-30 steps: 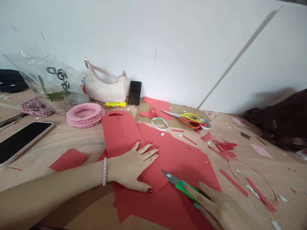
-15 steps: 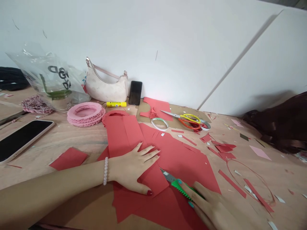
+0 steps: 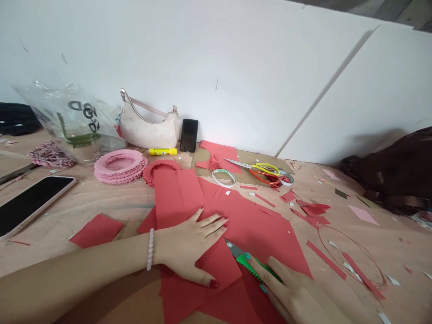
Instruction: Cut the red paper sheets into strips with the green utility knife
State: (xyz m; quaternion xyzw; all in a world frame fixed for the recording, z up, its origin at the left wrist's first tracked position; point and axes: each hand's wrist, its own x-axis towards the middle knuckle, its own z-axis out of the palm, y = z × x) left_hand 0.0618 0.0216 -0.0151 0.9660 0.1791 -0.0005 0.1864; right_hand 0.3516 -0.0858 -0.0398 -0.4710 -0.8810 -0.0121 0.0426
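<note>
My left hand (image 3: 189,243) lies flat with fingers spread on a strip of red paper (image 3: 172,193), holding it down over other red sheets. A bracelet of pale beads circles that wrist. In my right hand (image 3: 283,288) is a green utility knife (image 3: 248,261), its blade out and pointing up and left. The blade tip rests close to the strip's right edge, near my left fingers. Beneath lies a large red sheet (image 3: 263,225) with a few slits along its upper part. My right palm is partly cut off by the frame's lower edge.
Behind the paper are scissors (image 3: 249,166), a tape roll (image 3: 223,178), a glue stick (image 3: 163,151), a black phone (image 3: 189,135) and a handbag (image 3: 148,123). Pink paper rings (image 3: 119,166) and another phone (image 3: 32,204) lie left. Red scraps (image 3: 326,258) litter the right side.
The view has tilted up slightly. My left hand and the red strip have slid a little to the right. The knife has moved slightly left, its tip still beside the strip.
</note>
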